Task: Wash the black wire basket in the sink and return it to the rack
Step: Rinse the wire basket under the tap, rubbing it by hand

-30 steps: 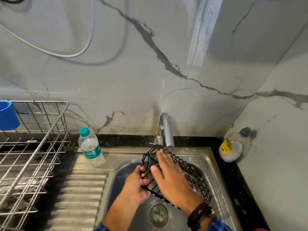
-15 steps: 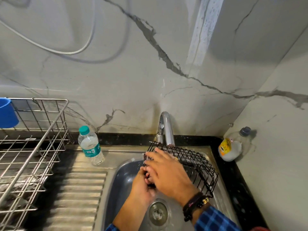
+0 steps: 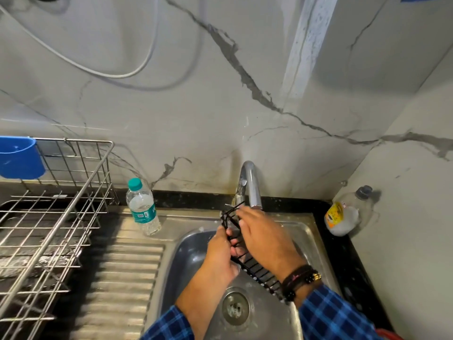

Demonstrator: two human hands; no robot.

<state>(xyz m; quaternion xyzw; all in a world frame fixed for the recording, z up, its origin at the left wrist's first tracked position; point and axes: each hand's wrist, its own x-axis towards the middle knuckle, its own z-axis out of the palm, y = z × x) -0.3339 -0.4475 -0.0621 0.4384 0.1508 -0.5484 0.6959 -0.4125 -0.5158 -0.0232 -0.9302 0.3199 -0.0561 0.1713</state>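
Nearest the camera, two forearms in blue checked sleeves reach over the stainless steel sink (image 3: 316, 244), above its round metal drain (image 3: 235, 308). The left hand (image 3: 220, 256) grips the black wire basket (image 3: 255, 265) from the left side, fingers curled through the wires. The right hand (image 3: 266, 238) lies flat over the basket's other side, fingers extended and pressed against the mesh (dark beaded bands (image 3: 297, 280) circle that wrist). The basket is held on edge above the bowl, tilted, its upper corner just below the spout of the curved chrome tap (image 3: 250, 185); whether water is running cannot be told. Left of the bowl runs the ribbed steel drainboard (image 3: 122, 273), and on its far end stands a clear plastic water bottle with a teal cap (image 3: 142, 207), upright. Further left sits the silver wire dish rack (image 3: 54, 217), with a blue plastic cup (image 3: 19, 157) hung on its back rail. In the far right corner of the black counter, a clear plastic bottle with a yellow label (image 3: 343, 214) leans against the marble-patterned wall (image 3: 196, 119).
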